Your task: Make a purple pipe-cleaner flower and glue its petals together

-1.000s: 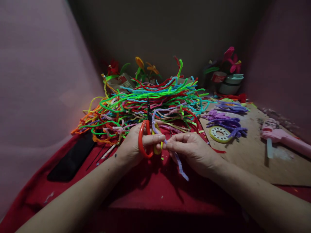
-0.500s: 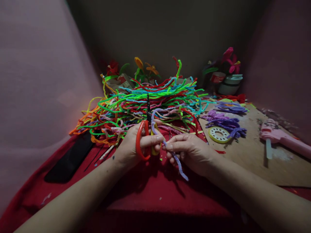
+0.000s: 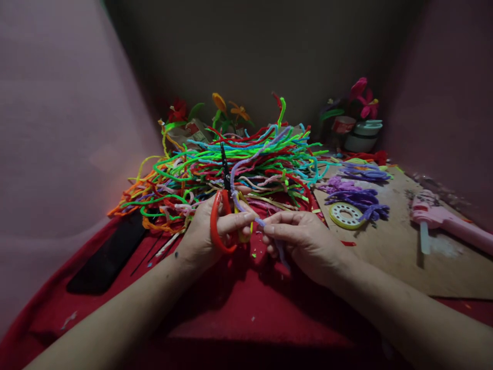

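Observation:
A pale purple pipe cleaner (image 3: pixel 234 181) runs from between my hands up over the heap, bending near my left fingers. My left hand (image 3: pixel 210 223) is closed on scissors (image 3: pixel 216 221) with red and yellow handles, their dark blades pointing up and away. Its thumb and fingertips also pinch the pipe cleaner. My right hand (image 3: pixel 295 236) is closed too, pinching the same pipe cleaner just to the right, with a short tail hanging below its fingers. Behind both hands spreads a heap of colourful pipe cleaners (image 3: pixel 246 149).
A black phone (image 3: pixel 110 257) lies at left on the red cloth (image 3: pixel 246 313). On the right, a brown board (image 3: pixel 396 257) carries a pink glue gun (image 3: pixel 435 213), purple pipe cleaner bundles (image 3: pixel 358 195) and a yellow-rimmed spool (image 3: pixel 345 215). Pipe-cleaner flowers (image 3: pixel 364 100) stand at the back.
The scissors have tilted slightly left with my left hand. The pipe cleaner's upper end now reaches farther up over the heap, and its tail below my right hand has swung.

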Available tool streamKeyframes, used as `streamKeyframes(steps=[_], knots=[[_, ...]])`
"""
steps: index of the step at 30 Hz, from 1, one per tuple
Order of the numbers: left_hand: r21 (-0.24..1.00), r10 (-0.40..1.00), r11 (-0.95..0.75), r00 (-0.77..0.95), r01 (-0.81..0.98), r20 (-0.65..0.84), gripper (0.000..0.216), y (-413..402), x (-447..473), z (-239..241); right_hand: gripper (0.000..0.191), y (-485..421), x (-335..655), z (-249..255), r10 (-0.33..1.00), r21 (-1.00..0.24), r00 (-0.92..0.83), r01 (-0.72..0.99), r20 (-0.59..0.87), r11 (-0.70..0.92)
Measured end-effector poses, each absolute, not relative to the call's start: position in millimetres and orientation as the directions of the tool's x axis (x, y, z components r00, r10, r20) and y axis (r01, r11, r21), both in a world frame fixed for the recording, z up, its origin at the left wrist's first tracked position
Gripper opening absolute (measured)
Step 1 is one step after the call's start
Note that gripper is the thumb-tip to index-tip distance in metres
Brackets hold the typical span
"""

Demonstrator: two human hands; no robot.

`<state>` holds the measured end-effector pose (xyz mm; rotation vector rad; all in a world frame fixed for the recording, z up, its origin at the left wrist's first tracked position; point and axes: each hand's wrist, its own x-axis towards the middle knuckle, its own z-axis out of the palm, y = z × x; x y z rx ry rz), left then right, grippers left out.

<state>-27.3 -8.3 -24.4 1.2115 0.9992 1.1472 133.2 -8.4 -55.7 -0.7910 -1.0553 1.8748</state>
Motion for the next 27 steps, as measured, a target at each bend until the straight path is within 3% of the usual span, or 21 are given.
streamKeyframes(steps=[9,19,27], knots=[[0.989,0.991,-0.018,0.131,-0.145,0.037,0.031,-9,-25,-25,0.012,-7,134,-52,0.922,-0.901,-0.372,-0.353,-0.111,-0.251],[0.981,0.985,-0.131,-0.13,-0.146,0.112,0.011,0,-35,-24,0.013,-6,135,-49,0.939,-0.934,-0.314,-0.275,-0.137,-0.228],[0.975,0.982,-0.166,-0.111,-0.146,0.15,0.01,0,-39,-26,0.013,-5,135,-47,0.953,-0.93,-0.276,-0.304,-0.123,-0.208]])
